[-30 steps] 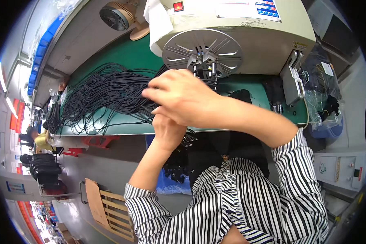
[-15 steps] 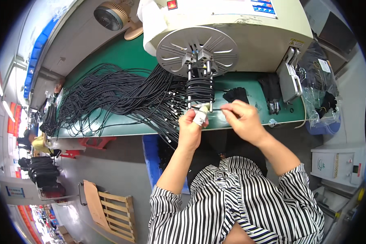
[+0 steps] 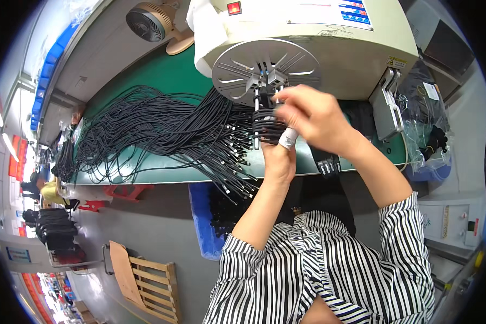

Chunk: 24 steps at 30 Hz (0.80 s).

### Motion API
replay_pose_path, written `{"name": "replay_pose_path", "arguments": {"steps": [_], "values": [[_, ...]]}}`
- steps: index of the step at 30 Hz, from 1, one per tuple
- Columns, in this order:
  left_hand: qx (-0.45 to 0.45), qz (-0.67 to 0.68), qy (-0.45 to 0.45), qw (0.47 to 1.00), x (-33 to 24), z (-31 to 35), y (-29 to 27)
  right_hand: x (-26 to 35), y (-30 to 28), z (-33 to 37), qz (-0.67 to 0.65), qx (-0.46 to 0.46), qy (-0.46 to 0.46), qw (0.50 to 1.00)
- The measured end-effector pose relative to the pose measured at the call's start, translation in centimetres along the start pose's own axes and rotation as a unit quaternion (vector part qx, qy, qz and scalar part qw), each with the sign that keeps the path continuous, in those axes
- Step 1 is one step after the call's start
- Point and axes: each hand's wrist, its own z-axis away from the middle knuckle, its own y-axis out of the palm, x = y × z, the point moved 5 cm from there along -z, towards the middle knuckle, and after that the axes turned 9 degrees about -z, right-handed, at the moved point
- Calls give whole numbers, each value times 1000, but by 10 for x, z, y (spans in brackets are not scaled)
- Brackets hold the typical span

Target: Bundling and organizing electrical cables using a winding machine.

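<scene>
A coil of black cable (image 3: 268, 127) is wound around the metal rods of the winding machine (image 3: 362, 54), in front of its slotted silver disc (image 3: 237, 62). From below, my left hand (image 3: 278, 162) is closed on the coil's near end; white wrapping covers one finger, and the other fingers are mostly behind the coil. My right hand (image 3: 324, 120) is at the coil's right side, close to the rods. Its fingers are curled but smeared by motion, so whether they grip anything cannot be made out.
A large heap of black cables (image 3: 167, 121) with pale connector ends lies on the green table (image 3: 173, 173) at the left. Behind it stands a fan (image 3: 146, 26). A clear bag (image 3: 426, 119) is at the right, and a blue bin (image 3: 202, 221) below the table edge.
My right hand has moved up and inward from the table's edge to the coil. My left hand has shifted right and now cups the coil from below.
</scene>
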Motion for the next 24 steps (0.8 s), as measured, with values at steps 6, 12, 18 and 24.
{"name": "replay_pose_path", "arguments": {"steps": [6, 12, 18, 24], "values": [[81, 10, -62, 995, 27, -23, -22, -65, -1, 25, 17, -16, 161, 987], [163, 31, -77, 983, 23, -24, -16, -49, 0, 38, -54, -56, 156, 985], [165, 136, -129, 968, 16, -18, -10, 1, 26, 57, 247, -23, -89, 965], [53, 54, -150, 986, 2, 47, -15, 29, 23, 99, 190, 133, -83, 969]]}}
